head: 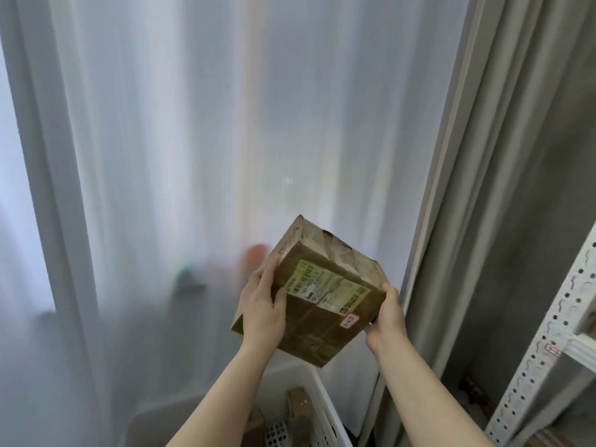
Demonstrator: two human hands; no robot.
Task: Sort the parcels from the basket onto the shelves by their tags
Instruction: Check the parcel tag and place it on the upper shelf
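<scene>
A brown cardboard parcel wrapped in clear tape is held up in front of the white curtain. It carries a printed shipping label and a small white tag with a red border near its right edge. My left hand grips its left side, thumb on the top face. My right hand grips its right corner. Below them sits the white basket, with more brown parcels partly visible inside.
A sheer white curtain fills the view ahead and a grey drape hangs to the right. A white perforated metal shelf upright stands at the far right, with a small tag on a shelf edge.
</scene>
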